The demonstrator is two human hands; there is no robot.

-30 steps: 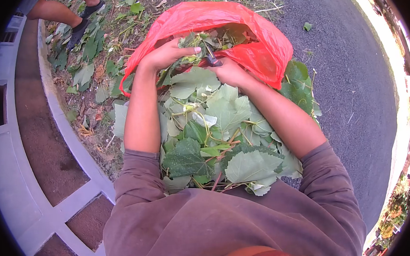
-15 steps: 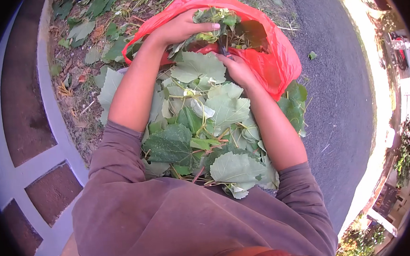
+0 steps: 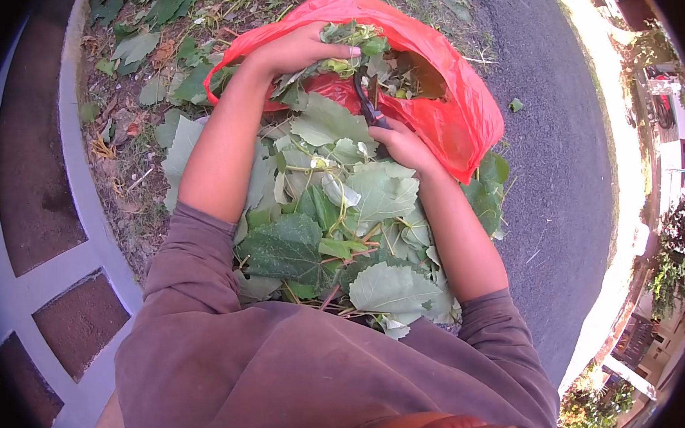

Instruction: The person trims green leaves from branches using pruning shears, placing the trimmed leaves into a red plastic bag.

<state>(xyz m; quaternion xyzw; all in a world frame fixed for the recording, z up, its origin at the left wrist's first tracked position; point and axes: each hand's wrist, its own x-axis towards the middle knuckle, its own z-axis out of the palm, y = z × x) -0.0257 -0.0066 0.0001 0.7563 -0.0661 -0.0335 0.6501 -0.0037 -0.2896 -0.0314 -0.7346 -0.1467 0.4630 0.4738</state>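
My left hand (image 3: 297,50) is closed round a bunch of leafy cuttings (image 3: 351,34) at the mouth of a red plastic bag (image 3: 473,100). Closer to me, my right hand (image 3: 405,146) grips pruning shears (image 3: 371,112) by the handles. Their blades stand apart and point up into the bag, just below the bunch. Cut leaves and stems show inside the bag. Between my forearms, a big heap of lobed green leaves (image 3: 384,192) with pale undersides spreads up to my body.
Soil with fallen leaves (image 3: 136,50) lies to the left, bordered by a pale kerb (image 3: 80,151). Dark asphalt (image 3: 559,161) runs along the right, with a small leaf (image 3: 515,105) on it. Farther right are plants (image 3: 674,256) and buildings.
My right hand has drawn slightly down towards me, and more of the shears with their parted blades now shows. My left hand still holds the bunch in nearly the same place.
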